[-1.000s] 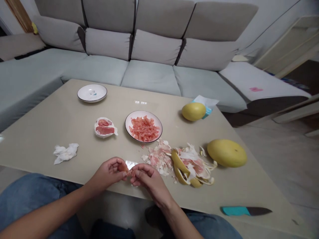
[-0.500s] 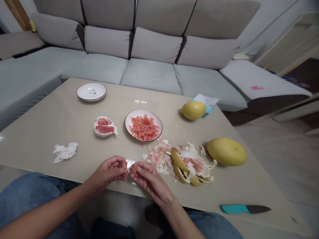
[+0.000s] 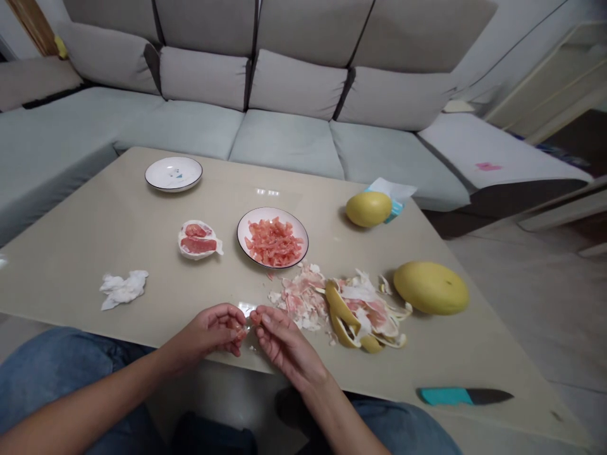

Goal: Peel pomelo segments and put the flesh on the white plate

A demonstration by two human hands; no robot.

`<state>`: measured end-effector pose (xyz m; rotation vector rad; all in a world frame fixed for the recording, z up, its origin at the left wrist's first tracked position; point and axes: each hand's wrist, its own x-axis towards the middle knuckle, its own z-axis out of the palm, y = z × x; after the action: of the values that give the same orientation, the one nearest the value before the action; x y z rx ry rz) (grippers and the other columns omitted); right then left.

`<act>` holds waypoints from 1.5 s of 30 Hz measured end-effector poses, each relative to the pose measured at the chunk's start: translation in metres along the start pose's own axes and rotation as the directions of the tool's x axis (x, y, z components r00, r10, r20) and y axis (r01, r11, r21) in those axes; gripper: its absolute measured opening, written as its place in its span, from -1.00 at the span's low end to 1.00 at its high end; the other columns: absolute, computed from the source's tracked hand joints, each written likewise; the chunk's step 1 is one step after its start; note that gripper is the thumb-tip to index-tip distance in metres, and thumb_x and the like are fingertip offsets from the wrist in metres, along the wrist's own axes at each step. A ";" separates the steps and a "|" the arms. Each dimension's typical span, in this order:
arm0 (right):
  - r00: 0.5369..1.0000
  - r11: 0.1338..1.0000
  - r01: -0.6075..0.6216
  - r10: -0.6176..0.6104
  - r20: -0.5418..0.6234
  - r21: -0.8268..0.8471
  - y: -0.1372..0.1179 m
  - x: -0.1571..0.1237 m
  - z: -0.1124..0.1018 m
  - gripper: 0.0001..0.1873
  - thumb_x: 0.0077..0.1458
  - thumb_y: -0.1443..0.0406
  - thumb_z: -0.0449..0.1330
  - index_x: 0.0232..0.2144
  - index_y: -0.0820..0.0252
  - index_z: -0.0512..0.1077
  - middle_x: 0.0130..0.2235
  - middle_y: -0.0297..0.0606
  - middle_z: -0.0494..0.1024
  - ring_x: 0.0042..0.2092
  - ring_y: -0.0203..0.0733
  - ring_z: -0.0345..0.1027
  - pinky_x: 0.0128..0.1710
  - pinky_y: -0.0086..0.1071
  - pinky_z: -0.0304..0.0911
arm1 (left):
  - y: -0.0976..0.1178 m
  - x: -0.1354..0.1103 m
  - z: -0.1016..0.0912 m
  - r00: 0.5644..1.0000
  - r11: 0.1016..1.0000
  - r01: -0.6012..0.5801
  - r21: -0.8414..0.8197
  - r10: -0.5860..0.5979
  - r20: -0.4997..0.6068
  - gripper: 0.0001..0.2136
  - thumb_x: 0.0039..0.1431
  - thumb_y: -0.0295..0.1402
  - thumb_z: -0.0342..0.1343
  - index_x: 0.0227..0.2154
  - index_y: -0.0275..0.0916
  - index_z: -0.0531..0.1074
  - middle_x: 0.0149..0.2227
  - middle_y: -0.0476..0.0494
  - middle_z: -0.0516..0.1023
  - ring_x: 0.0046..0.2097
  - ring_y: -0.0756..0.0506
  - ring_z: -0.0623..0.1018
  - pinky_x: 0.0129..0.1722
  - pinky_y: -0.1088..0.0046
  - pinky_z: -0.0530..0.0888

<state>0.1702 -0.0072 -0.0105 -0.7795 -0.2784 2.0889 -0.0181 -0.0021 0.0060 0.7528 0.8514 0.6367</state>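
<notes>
Over the table's near edge, my left hand (image 3: 219, 332) is closed around a piece of pink pomelo flesh (image 3: 238, 331). Close beside it, my right hand (image 3: 284, 341) pinches a small pomelo piece (image 3: 257, 317) between thumb and fingertips. Beyond my hands stands a dark-rimmed plate (image 3: 243, 245) heaped with pink pomelo pulp (image 3: 275, 242). A partly eaten-into pomelo chunk (image 3: 198, 241) in white pith lies left of that plate. To the right of my right hand are shed membranes (image 3: 303, 300) and a pile of yellow peel (image 3: 342, 319).
A second white plate (image 3: 161, 177) stands at the far left, a crumpled tissue (image 3: 124, 289) at the near left. Two whole pomelos (image 3: 368, 209) are on the right, the far one by a tissue pack (image 3: 396, 205). A teal-handled knife (image 3: 467, 396) lies at the near right edge.
My left hand has turned and lowered slightly with its pomelo piece. My right fingertips have lifted a little, and the small piece in them shows more clearly.
</notes>
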 end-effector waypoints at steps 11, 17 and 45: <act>0.999 0.993 0.009 -0.014 0.038 0.120 0.005 0.006 -0.010 -0.74 -0.11 0.44 0.42 -0.29 0.31 0.52 -0.35 -0.27 0.61 -0.42 -0.44 0.50 -0.38 -0.69 0.43 | -0.001 -0.001 -0.003 0.999 0.999 0.032 -0.034 -0.031 0.032 -0.86 0.08 -0.39 0.23 -0.30 -0.30 0.48 -0.42 -0.04 0.45 -0.37 0.00 0.46 -0.26 0.42 0.43; 0.999 0.992 0.018 -0.023 0.039 0.126 0.002 0.005 -0.008 -0.75 -0.11 0.43 0.42 -0.30 0.27 0.53 -0.36 -0.31 0.58 -0.44 -0.47 0.45 -0.42 -0.71 0.40 | -0.002 0.000 -0.004 0.999 0.999 0.025 -0.023 -0.024 0.037 -0.86 0.09 -0.37 0.22 -0.30 -0.31 0.48 -0.42 -0.05 0.45 -0.35 -0.01 0.47 -0.25 0.41 0.43; 0.964 0.699 0.225 -0.262 0.050 -0.679 0.017 -0.002 0.003 -0.70 -0.02 0.20 0.34 -0.20 0.06 0.43 -0.37 -0.35 0.46 -0.46 -0.31 0.33 -0.46 -0.43 0.25 | -0.006 0.004 -0.006 0.944 0.762 -0.231 0.606 0.327 -0.051 -0.84 0.10 -0.30 0.16 -0.46 -0.28 0.54 -0.39 -0.11 0.45 -0.35 -0.05 0.41 -0.39 0.49 0.30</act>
<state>0.1581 -0.0183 -0.0153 -1.1458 -1.1120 1.6878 -0.0193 -0.0004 -0.0031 1.4416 1.1123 0.7056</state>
